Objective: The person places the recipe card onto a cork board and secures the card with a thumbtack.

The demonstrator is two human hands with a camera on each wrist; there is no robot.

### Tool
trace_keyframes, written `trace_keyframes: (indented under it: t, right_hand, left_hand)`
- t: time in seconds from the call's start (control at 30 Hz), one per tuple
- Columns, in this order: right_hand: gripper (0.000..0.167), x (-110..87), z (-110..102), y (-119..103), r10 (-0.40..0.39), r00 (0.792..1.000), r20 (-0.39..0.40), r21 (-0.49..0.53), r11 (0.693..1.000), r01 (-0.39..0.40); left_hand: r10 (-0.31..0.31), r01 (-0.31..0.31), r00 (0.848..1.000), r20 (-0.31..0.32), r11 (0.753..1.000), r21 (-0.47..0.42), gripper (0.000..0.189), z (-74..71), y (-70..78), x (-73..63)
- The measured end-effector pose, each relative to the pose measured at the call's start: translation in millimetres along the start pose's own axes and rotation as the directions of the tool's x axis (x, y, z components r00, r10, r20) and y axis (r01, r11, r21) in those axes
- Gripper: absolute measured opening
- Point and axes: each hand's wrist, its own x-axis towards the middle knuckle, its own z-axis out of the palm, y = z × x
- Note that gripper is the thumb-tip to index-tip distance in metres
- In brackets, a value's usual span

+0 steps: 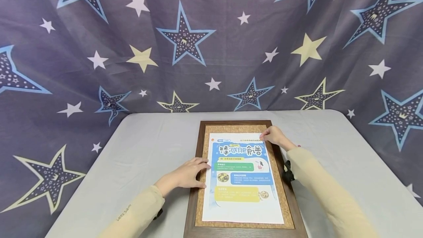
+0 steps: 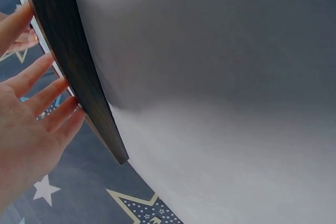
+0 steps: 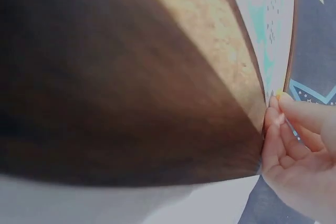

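A printed poster [image 1: 242, 210] with a blue heading lies on a cork board [image 1: 236, 129] in a dark wooden frame [image 1: 244, 232]. My left hand [image 1: 190, 173] rests across the frame's left side, fingers spread, with fingertips on the poster's left edge. At the upper right corner of the poster, my right hand [image 1: 275, 136] pinches a small yellow push pin [image 3: 279, 96] between thumb and forefinger. The fingers hide most of the pin, so how deep it sits cannot be seen. A small orange spot, perhaps another pin, shows at the poster's upper left corner.
The board lies on a table with a pale grey cloth [image 1: 158, 131]. Behind and beside it hangs a dark curtain [image 1: 228, 76] with stars. A small pinkish-red object [image 1: 299, 145] shows just beyond the right sleeve.
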Motion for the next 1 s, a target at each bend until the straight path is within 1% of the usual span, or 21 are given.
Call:
trace_keyframes:
  t: [0.07,0.1,0.13,0.17,0.2,0.23,0.27,0.3,0.33,0.37,0.43,0.47,0.5,0.6,0.67,0.7,0.73,0.77,0.83,0.93,1.0]
  right_hand:
    - [0.015,-13.6,-10.6,-35.2,0.067,0.997,0.023,-0.014,0.998,-0.067]
    - [0.014,-23.7,-17.1,-56.7,0.074,0.997,0.021,-0.017,0.997,-0.074]
    - [0.014,-27.9,-20.1,-66.6,0.087,0.996,0.022,-0.018,0.996,-0.087]
    - [0.015,-27.9,-20.2,-66.9,0.095,0.995,0.022,-0.020,0.995,-0.094]
    - [0.015,-24.0,-18.2,-58.2,0.091,0.996,0.026,-0.008,0.996,-0.091]
    - [0.014,-16.6,-13.0,-40.4,0.063,0.998,0.018,0.005,0.998,-0.063]
    - [0.014,-6.8,-6.4,-18.4,0.057,0.998,0.013,0.010,0.998,-0.057]
    - [0.013,5.3,1.3,8.5,0.051,0.999,0.010,0.016,0.999,-0.051]
    - [0.015,22.2,12.5,44.9,0.035,0.999,0.006,0.023,0.999,-0.035]
    - [0.014,32.6,19.4,67.0,0.037,0.999,0.003,0.021,0.999,-0.037]
    - [0.013,41.3,24.9,87.1,0.017,1.000,0.003,0.026,1.000,-0.017]
    - [0.011,40.2,24.3,85.7,0.009,1.000,0.002,0.032,0.999,-0.009]
    - [0.011,36.1,21.0,76.8,0.008,1.000,0.005,0.039,0.999,-0.009]
    - [0.008,14.2,6.8,29.8,0.030,1.000,0.002,0.033,0.999,-0.030]
    - [0.007,1.1,-1.3,-0.3,0.072,0.997,-0.010,0.018,0.997,-0.072]
    - [0.007,-1.5,-3.3,-7.5,0.096,0.995,-0.009,0.007,0.995,-0.096]
    - [0.006,-1.3,-2.6,-7.2,0.101,0.995,-0.015,0.003,0.995,-0.101]
    - [0.007,1.5,-1.2,-2.0,0.111,0.994,-0.011,-0.002,0.994,-0.111]
    - [0.005,14.8,7.6,28.0,0.077,0.997,-0.016,0.013,0.997,-0.076]
    - [0.003,44.7,27.4,95.5,0.020,0.999,-0.031,0.045,0.999,-0.019]
    - [0.004,60.6,38.6,129.8,0.010,0.999,-0.046,0.055,0.998,-0.008]
  left_hand:
    - [-0.001,0.001,1.000,0.001,1.000,0.001,0.060,0.5,-0.9,0.6]
    - [0.001,-0.001,1.000,0.002,1.000,0.000,0.060,0.8,-1.4,0.8]
    - [0.002,-0.002,1.000,0.002,1.000,-0.001,0.060,1.0,-1.9,0.9]
    - [0.005,-0.005,1.000,0.001,1.000,0.000,0.060,1.2,-2.3,1.0]
    - [0.007,-0.007,1.000,0.002,1.000,0.001,0.060,1.4,-2.7,1.0]
    - [0.009,-0.009,1.000,0.002,1.000,0.003,0.060,1.5,-3.0,1.0]
    - [0.011,-0.011,1.000,0.001,1.000,0.004,0.060,1.7,-3.3,1.1]
    - [0.011,-0.011,1.000,0.002,1.000,0.005,0.060,1.7,-3.4,1.1]
    - [0.010,-0.010,1.000,0.002,1.000,0.006,0.060,1.8,-3.5,1.2]
    - [0.010,-0.010,1.000,0.003,1.000,0.006,0.060,1.7,-3.4,1.2]
    - [0.008,-0.008,1.000,0.005,1.000,0.004,0.060,1.4,-3.1,1.2]
    - [0.007,-0.007,1.000,0.006,1.000,0.001,0.059,1.4,-2.8,1.2]
    - [0.005,-0.005,1.000,0.009,1.000,0.001,0.059,1.1,-2.5,1.2]
    - [0.004,-0.004,1.000,0.012,1.000,-0.001,0.059,0.8,-1.6,1.0]
    - [0.004,-0.004,1.000,0.013,1.000,-0.003,0.058,0.6,-1.2,0.9]
    - [0.005,-0.005,1.000,0.013,1.000,-0.003,0.058,0.4,-1.1,0.9]
    - [0.006,-0.006,1.000,0.012,1.000,-0.004,0.058,0.4,-1.0,0.9]
    - [0.006,-0.006,1.000,0.012,1.000,-0.006,0.058,0.2,-0.9,0.8]
    - [0.008,-0.008,1.000,0.012,1.000,-0.007,0.058,-0.1,-0.7,0.7]
    - [0.010,-0.010,1.000,0.013,1.000,-0.005,0.058,-0.6,-0.3,0.4]
    - [0.011,-0.011,1.000,0.013,1.000,-0.003,0.058,-0.9,0.1,0.2]
